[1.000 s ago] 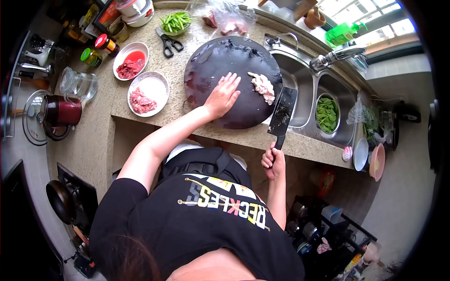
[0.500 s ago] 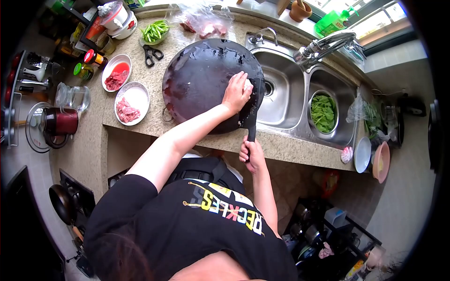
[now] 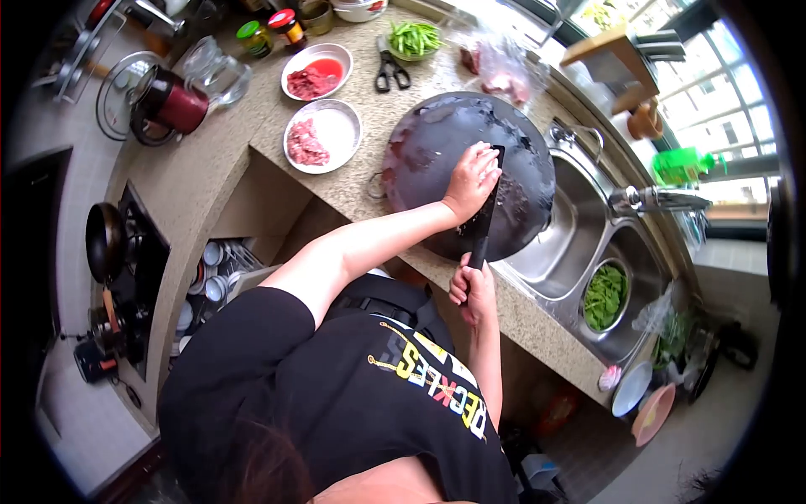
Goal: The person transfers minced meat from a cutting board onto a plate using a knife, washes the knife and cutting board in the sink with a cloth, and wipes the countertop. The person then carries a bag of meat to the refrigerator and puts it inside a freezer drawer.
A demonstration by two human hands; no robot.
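My right hand (image 3: 474,290) is wrapped round the black handle of a cleaver (image 3: 485,214), whose dark blade reaches away over a round black cutting board (image 3: 428,172). On the board, my left hand (image 3: 472,183) lies beside the blade with fingers bent together. Something whitish shows at its fingertips, too covered to name. Small pale bits are scattered on the board to the right of the blade. The blade looks narrow from here, standing nearly on edge.
Left of the board are a bowl of pale meat (image 3: 307,144), a bowl of red meat (image 3: 312,82) and scissors (image 3: 391,74). Cut green vegetables (image 3: 414,38) and bagged meat (image 3: 504,80) sit behind. A double sink (image 3: 567,231) at right holds leafy greens (image 3: 606,296).
My view has turned, shifting the counter within the picture. The cleaver blade has gone from showing its broad side to nearly edge-on, with my left hand still beside it.
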